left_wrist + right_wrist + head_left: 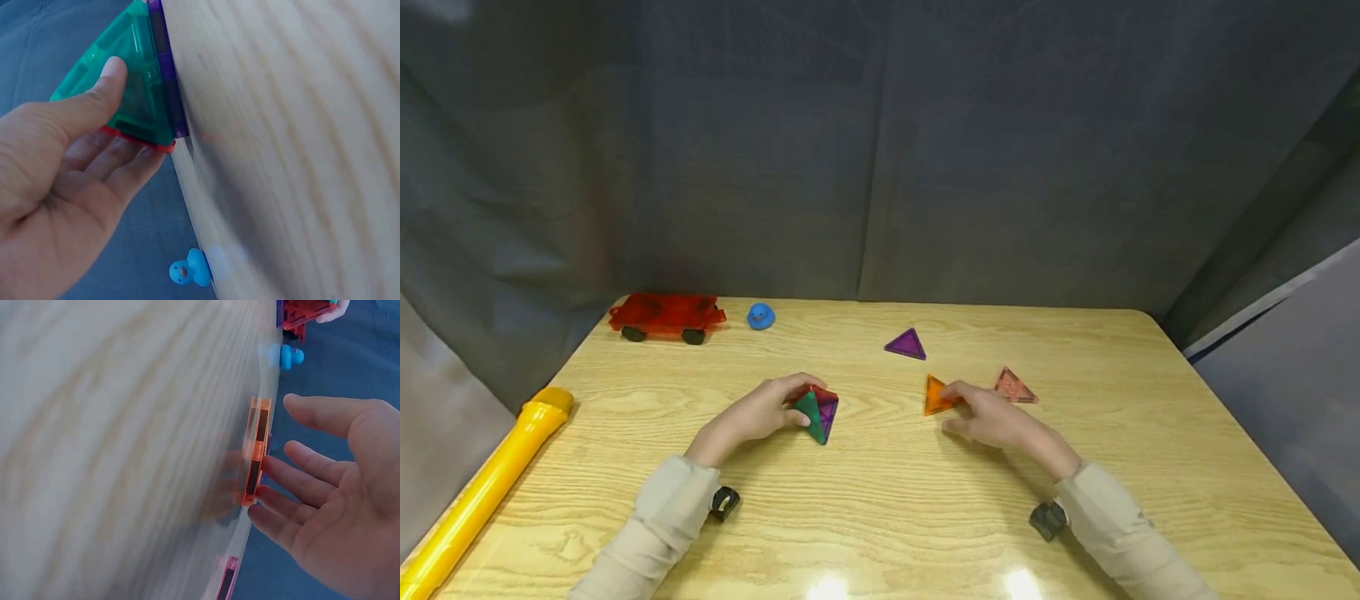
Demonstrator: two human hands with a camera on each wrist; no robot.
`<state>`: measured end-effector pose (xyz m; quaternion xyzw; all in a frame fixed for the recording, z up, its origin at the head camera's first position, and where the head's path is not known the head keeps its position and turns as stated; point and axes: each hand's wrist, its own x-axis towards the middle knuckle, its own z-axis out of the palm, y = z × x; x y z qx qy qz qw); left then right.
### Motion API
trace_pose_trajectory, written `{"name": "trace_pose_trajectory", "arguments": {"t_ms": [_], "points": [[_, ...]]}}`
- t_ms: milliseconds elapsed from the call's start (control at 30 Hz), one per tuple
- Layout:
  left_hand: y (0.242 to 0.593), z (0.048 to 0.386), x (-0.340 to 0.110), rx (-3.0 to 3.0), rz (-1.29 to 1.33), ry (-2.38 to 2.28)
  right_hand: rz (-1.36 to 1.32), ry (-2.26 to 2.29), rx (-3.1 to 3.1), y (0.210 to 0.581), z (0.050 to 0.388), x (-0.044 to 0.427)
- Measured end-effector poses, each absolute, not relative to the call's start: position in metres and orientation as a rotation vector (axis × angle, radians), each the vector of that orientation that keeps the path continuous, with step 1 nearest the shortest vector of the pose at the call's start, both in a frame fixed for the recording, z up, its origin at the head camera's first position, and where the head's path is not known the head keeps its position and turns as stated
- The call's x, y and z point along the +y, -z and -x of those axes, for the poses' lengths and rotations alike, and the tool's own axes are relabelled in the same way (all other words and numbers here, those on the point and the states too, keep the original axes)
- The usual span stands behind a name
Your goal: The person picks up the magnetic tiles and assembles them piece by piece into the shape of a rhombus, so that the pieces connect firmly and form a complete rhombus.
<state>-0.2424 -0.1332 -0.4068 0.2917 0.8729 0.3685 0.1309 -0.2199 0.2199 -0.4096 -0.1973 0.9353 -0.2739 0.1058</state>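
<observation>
My left hand (765, 410) holds several magnetic triangle tiles joined at their edges. The thumb lies on the green triangle tile (134, 81), with the other fingers against the red triangle tile (829, 395) behind it. A purple triangle tile (827, 410) forms the side along the tabletop. My right hand (992, 417) has its fingers spread and loosely bent at the orange triangle tile (257, 456), which lies flat. Some fingertips reach the orange tile's edge, while the thumb stands apart from it. Just past that hand is a pink triangle tile (1015, 387).
Farther back lies another purple triangle tile (907, 344). A red wheeled toy car base (666, 313) and a blue rubber duck (761, 316) stand at the back left. Along the left edge runs a yellow tube (482, 492). A dark curtain (880, 150) hangs behind the wooden table (880, 517).
</observation>
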Motion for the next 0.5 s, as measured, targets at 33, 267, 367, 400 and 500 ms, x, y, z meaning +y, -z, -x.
{"name": "trace_pose_trajectory", "arguments": {"t_ms": [33,267,367,400,500], "points": [[0.407,0.242,-0.133,2.539,-0.849,-1.067,0.583,0.809,2.751,0.41,0.219,0.219],[0.406,0.241,-0.133,2.571,-0.839,-1.044,0.638,0.865,2.688,0.408,0.21,0.21],[0.406,0.241,-0.133,2.571,-0.824,-1.045,0.669,0.856,2.676,0.409,0.206,0.206],[0.406,0.24,-0.133,2.571,-0.822,-1.044,0.683,0.853,2.674,0.409,0.205,0.204],[0.406,0.24,-0.133,2.57,-0.817,-1.047,0.738,0.84,2.678,0.408,0.203,0.2]]}}
